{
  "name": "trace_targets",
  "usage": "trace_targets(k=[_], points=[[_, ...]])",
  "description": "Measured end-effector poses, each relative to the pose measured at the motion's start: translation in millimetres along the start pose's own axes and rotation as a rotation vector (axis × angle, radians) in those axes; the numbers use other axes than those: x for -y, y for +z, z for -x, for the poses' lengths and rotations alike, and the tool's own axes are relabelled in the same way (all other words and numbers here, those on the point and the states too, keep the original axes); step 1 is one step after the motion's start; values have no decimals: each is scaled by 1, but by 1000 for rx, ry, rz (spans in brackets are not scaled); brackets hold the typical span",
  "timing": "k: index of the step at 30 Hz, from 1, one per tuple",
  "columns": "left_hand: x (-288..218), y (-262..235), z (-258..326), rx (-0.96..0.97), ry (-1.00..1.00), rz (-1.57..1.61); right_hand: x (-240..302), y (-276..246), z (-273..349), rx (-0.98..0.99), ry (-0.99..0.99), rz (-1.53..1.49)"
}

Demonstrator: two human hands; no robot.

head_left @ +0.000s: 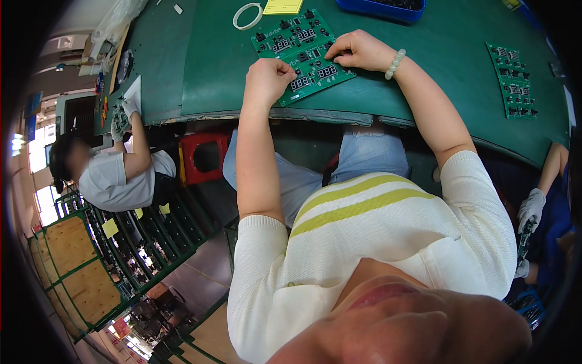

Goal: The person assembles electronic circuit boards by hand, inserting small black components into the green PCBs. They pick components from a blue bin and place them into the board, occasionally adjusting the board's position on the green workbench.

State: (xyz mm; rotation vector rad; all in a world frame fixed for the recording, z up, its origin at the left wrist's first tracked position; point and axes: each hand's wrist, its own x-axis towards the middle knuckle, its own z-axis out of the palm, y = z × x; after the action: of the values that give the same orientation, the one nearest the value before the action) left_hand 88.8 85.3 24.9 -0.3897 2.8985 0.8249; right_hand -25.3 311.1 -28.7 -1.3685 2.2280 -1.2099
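Note:
A green circuit board panel (309, 77) with digit displays and small black parts lies at an angle near the table's front edge. My left hand (267, 80) is at its left side, thumb and fingertips pinched over the board; what they hold, if anything, is too small to make out. My right hand (362, 51), with a pale bead bracelet (395, 64) on the wrist, is pinched over the panel's upper right part. Its fingertips hide whatever is between them. A similar circuit board section (291, 35) lies just beyond, touching or joined; I cannot tell which.
Behind the boards are a white ring (247, 16), a yellow paper (283, 6) and a blue bin (382, 8) of small black parts. More boards (513, 82) lie on the green table (224, 79) at right. Gloved co-workers handle boards on both sides; a red stool (203, 159) stands left.

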Motion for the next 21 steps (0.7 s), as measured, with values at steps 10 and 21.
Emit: trace_targets(k=[10,21], points=[[-5,3,3,-84,-36,36,8,-2,0,33,62,-36],[-12,10,10,-180,54,-183,9,-2,2,23,4,67]])
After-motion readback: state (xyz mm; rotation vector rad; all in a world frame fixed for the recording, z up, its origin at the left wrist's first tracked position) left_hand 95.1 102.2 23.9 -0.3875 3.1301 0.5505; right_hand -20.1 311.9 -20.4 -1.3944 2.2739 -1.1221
